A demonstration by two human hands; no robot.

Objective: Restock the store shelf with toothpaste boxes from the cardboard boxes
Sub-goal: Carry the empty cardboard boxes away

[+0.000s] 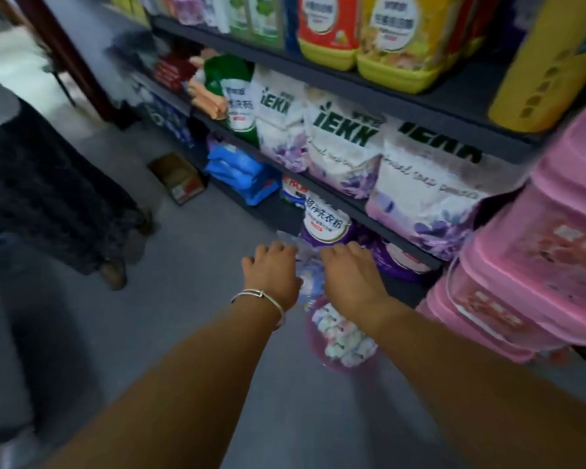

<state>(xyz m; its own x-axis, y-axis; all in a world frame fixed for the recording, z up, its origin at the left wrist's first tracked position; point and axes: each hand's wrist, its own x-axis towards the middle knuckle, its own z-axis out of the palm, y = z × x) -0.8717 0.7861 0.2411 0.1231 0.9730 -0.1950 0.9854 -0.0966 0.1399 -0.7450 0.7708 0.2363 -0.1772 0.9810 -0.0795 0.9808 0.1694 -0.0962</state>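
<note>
Reaching toward the centre of the frame, the left hand point(274, 272) and right hand point(349, 274) both grip a clear plastic bag point(310, 282) of purple-and-white packets, fingers curled. An open cardboard box point(178, 179) sits on the floor at middle left, beside the dark store shelf point(352, 201).

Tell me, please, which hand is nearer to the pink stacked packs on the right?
Right. The right hand grips the clear bag just left of the pink packs; the left hand, holding the same bag, is farther left.

Both forearms are bare to the frame edge; a thin silver bangle point(263, 298) circles the left wrist.
</note>
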